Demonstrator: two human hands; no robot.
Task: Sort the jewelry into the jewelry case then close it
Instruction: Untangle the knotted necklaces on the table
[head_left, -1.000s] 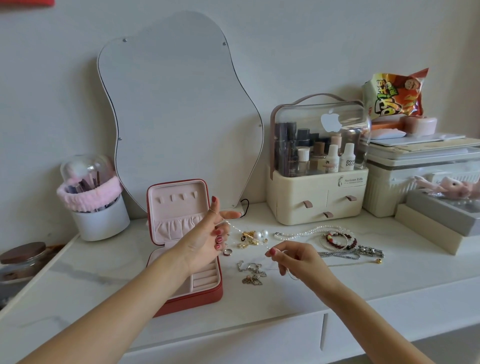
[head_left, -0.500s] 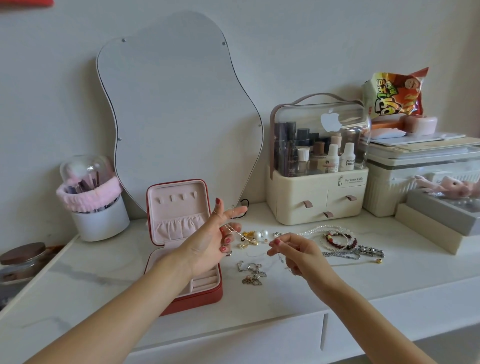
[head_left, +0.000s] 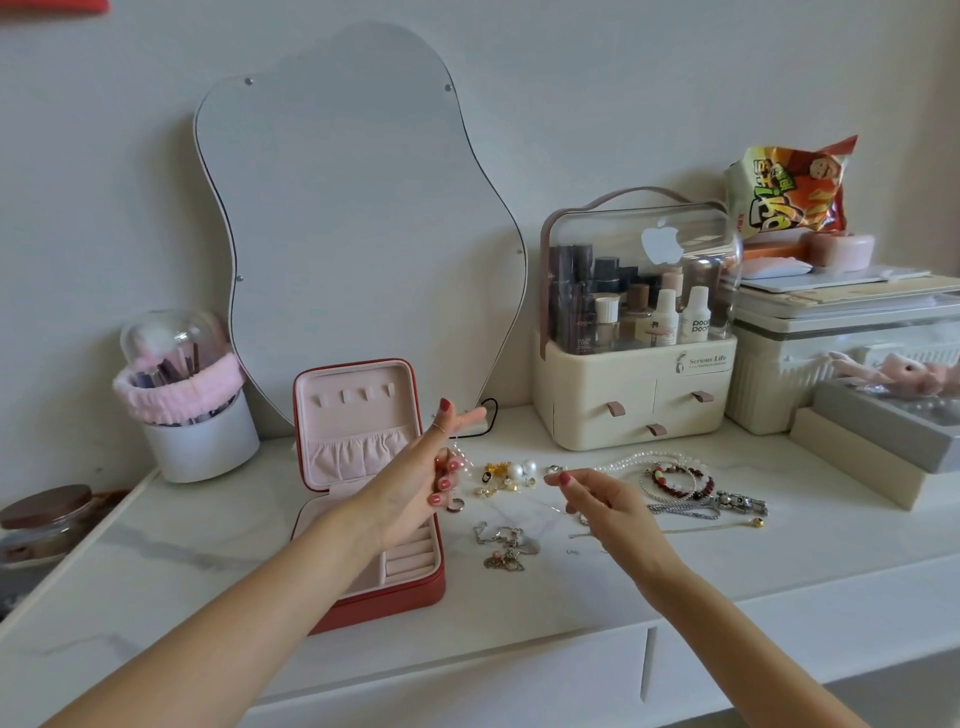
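Head view: nearest, left hand raised over the open red jewelry case, index finger and thumb extended, other fingers curled, pinching one end of a thin chain. Right hand just to the right, thumb and forefinger pinched together, apparently on the chain's other end; too fine to tell for sure. Between and below both hands, on the white marble-look table, a tangle of silver chains and a small ring beside the case. Just beyond the hands, pearl and gold earrings. Right of the right hand, a pearl strand, beaded bracelets, a silver rope chain. Beyond the left hand, the case's pink lid upright, partly hidden by the fingers. Farther back, a wavy mirror, a cream cosmetics organizer, a white brush cup far left, a snack bag on stacked boxes far right.
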